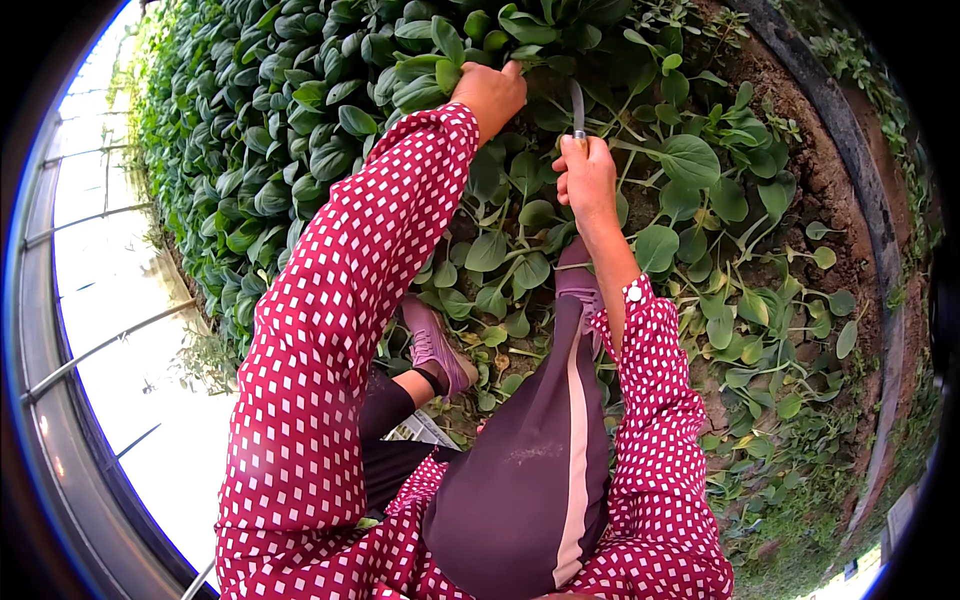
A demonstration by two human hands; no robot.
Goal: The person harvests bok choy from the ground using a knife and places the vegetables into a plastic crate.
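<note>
My left hand (492, 98) is closed round a leafy green plant (440, 68) at the edge of the dense bed; its fingertips are partly hidden among the leaves. Broad, spoon-shaped leaves stick out beside the knuckles. To the right, my right hand (588, 180) grips the handle of a small knife (578, 105), thumb along the top. The narrow blade points away from me, over stems and leaves, a short distance from my left hand.
Dense rows of greens (270, 130) fill the far left. Loose, partly yellowed leaves (740, 320) lie around my shoes (430, 345) and to the right. A dark edging strip (860, 170) curves along bare soil at the right. A metal frame (110, 345) borders the left.
</note>
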